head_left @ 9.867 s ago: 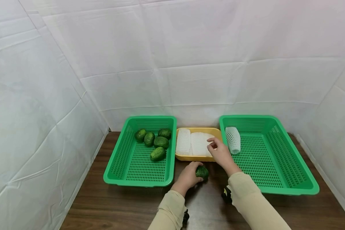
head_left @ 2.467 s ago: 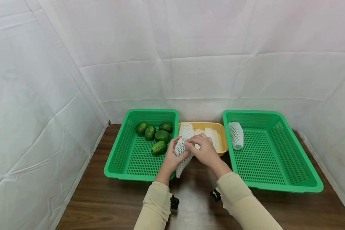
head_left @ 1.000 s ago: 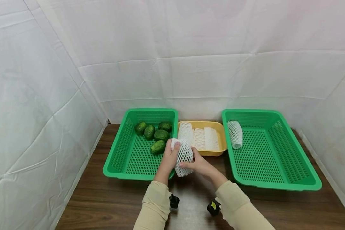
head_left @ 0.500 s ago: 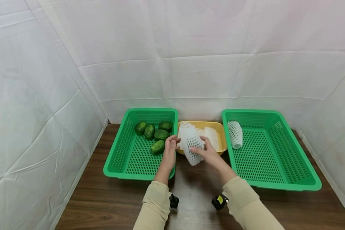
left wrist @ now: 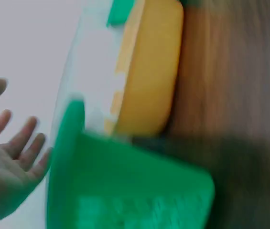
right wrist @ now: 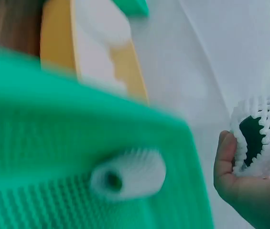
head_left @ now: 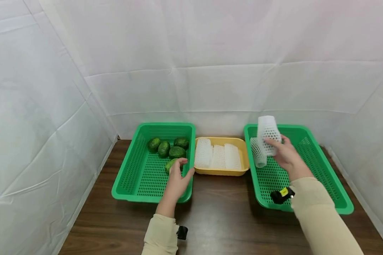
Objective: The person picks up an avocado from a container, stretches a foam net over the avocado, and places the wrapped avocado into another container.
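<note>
My right hand (head_left: 287,156) grips a white foam net sleeve (head_left: 268,131) above the left side of the right green basket (head_left: 333,177). Through the sleeve's open end in the right wrist view, a dark green avocado (right wrist: 253,138) shows. Below the held sleeve, another netted avocado (head_left: 257,153) lies along that basket's left wall. My left hand (head_left: 175,182) holds nothing; its fingers are spread over the right rim of the left green basket (head_left: 124,177). Its fingertips overlap the nearest of several bare avocados (head_left: 177,152) in the head view.
Between the baskets stands a yellow tray (head_left: 221,172) with several flat white foam sleeves (head_left: 203,153) in it. Everything sits on a dark wooden table (head_left: 223,219). White cloth (head_left: 210,88) walls the back and both sides.
An avocado gripped on the table earlier went into a foam sleeve between both hands. The right hand has since carried the sleeve right, over the right basket; the left hand let go and moved left.
</note>
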A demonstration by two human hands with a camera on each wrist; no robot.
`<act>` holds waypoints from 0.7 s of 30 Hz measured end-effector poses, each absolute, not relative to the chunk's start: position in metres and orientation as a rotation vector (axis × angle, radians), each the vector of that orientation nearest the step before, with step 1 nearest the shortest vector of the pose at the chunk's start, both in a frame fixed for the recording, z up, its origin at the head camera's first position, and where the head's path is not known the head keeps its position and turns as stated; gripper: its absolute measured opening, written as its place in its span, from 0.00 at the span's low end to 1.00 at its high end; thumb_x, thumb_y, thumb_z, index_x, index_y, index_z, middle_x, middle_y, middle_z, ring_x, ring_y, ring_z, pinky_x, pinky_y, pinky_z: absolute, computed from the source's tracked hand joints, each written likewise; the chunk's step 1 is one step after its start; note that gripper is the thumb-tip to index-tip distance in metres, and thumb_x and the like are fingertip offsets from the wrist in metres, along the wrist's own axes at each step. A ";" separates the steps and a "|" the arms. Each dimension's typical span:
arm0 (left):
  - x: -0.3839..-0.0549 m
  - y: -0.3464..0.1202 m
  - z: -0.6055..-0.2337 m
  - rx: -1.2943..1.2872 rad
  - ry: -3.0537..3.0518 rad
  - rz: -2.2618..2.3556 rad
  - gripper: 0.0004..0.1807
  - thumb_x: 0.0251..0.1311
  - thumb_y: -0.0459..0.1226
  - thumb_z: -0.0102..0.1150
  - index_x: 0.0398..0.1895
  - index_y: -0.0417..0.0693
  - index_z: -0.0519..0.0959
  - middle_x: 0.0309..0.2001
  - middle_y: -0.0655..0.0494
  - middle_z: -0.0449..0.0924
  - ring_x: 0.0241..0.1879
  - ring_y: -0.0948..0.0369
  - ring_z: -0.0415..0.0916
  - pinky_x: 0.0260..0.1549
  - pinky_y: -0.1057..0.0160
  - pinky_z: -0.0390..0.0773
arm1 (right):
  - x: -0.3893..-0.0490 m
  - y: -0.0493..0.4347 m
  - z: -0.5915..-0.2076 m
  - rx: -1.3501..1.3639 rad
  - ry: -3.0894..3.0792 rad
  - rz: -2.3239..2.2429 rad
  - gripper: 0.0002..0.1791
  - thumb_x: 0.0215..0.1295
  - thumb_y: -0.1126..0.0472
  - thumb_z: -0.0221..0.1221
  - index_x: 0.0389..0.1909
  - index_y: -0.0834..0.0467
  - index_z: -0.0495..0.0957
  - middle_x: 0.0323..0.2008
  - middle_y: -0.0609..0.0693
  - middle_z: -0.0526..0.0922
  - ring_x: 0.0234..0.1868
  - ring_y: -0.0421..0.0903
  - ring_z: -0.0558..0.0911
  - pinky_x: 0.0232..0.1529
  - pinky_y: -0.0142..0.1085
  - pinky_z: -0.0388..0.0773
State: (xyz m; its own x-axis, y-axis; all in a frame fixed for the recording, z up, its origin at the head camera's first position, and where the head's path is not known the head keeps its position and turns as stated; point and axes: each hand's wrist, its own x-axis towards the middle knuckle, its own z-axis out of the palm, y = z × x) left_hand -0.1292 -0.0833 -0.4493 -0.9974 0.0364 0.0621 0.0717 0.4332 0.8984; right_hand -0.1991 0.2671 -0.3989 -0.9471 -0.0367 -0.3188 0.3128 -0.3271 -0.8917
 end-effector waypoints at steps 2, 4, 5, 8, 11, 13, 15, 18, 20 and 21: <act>-0.124 -0.089 -0.454 -0.058 -2.835 -1.449 0.35 0.60 0.57 0.52 0.64 0.47 0.61 0.60 0.47 0.65 0.60 0.48 0.60 0.51 0.45 0.66 | -0.202 0.288 -0.406 0.438 1.720 -2.347 0.55 0.60 0.55 0.61 0.71 0.44 0.26 0.50 0.43 0.61 0.46 0.37 0.69 0.43 0.32 0.72; -0.120 -0.091 -0.459 -0.057 -3.019 -1.278 0.44 0.54 0.64 0.51 0.68 0.49 0.57 0.55 0.45 0.71 0.51 0.48 0.70 0.41 0.48 0.73 | -0.204 0.305 -0.416 0.529 1.780 -2.291 0.56 0.58 0.51 0.62 0.71 0.45 0.26 0.55 0.47 0.59 0.47 0.38 0.68 0.46 0.34 0.72; -0.119 -0.092 -0.461 -0.068 -3.091 -1.215 0.48 0.51 0.67 0.51 0.70 0.52 0.54 0.49 0.44 0.75 0.43 0.48 0.74 0.34 0.50 0.75 | -0.205 0.311 -0.422 0.575 1.808 -2.254 0.56 0.57 0.48 0.61 0.72 0.45 0.27 0.59 0.51 0.57 0.49 0.40 0.68 0.48 0.36 0.71; -0.118 -0.090 -0.464 -0.108 -3.209 -1.112 0.52 0.47 0.69 0.52 0.73 0.59 0.48 0.25 0.45 0.78 0.19 0.53 0.72 0.16 0.57 0.69 | -0.208 0.324 -0.439 0.686 1.836 -2.171 0.54 0.57 0.44 0.59 0.73 0.46 0.31 0.69 0.55 0.46 0.59 0.46 0.63 0.57 0.39 0.66; -0.117 -0.089 -0.465 -0.114 -3.238 -1.049 0.51 0.50 0.65 0.55 0.73 0.62 0.45 0.12 0.50 0.68 0.10 0.58 0.61 0.10 0.61 0.61 | -0.208 0.330 -0.454 0.797 1.818 -2.157 0.48 0.59 0.43 0.57 0.73 0.44 0.37 0.72 0.50 0.41 0.66 0.46 0.56 0.58 0.37 0.65; -0.115 -0.087 -0.466 -0.104 -3.245 -1.006 0.48 0.53 0.62 0.55 0.73 0.63 0.45 0.11 0.52 0.66 0.10 0.59 0.59 0.10 0.61 0.60 | -0.207 0.331 -0.463 0.870 1.796 -2.171 0.45 0.60 0.44 0.56 0.72 0.43 0.40 0.72 0.49 0.42 0.67 0.45 0.56 0.51 0.34 0.71; -0.113 -0.086 -0.467 -0.095 -3.250 -0.976 0.46 0.55 0.60 0.56 0.73 0.64 0.46 0.12 0.52 0.66 0.10 0.59 0.59 0.10 0.61 0.60 | -0.205 0.331 -0.471 0.915 1.783 -2.173 0.43 0.62 0.46 0.54 0.72 0.43 0.41 0.72 0.49 0.43 0.67 0.45 0.55 0.44 0.31 0.74; -0.110 -0.084 -0.468 -0.082 -3.265 -0.949 0.45 0.56 0.59 0.56 0.73 0.65 0.46 0.12 0.52 0.67 0.10 0.58 0.60 0.10 0.61 0.60 | -0.201 0.330 -0.481 0.966 1.808 -2.150 0.40 0.67 0.51 0.51 0.73 0.47 0.38 0.72 0.51 0.42 0.68 0.46 0.55 0.44 0.31 0.74; -0.109 -0.083 -0.469 -0.087 -3.267 -0.944 0.45 0.56 0.58 0.56 0.73 0.65 0.46 0.12 0.52 0.67 0.10 0.58 0.59 0.10 0.61 0.60 | -0.199 0.331 -0.487 1.002 1.865 -2.106 0.39 0.69 0.55 0.48 0.73 0.52 0.37 0.72 0.54 0.42 0.66 0.48 0.57 0.48 0.34 0.72; -0.108 -0.082 -0.469 -0.092 -3.268 -0.944 0.44 0.57 0.58 0.55 0.73 0.65 0.46 0.12 0.52 0.67 0.10 0.59 0.59 0.10 0.61 0.60 | -0.198 0.331 -0.490 1.021 1.900 -2.081 0.38 0.70 0.57 0.47 0.73 0.54 0.37 0.72 0.56 0.42 0.65 0.49 0.58 0.51 0.36 0.71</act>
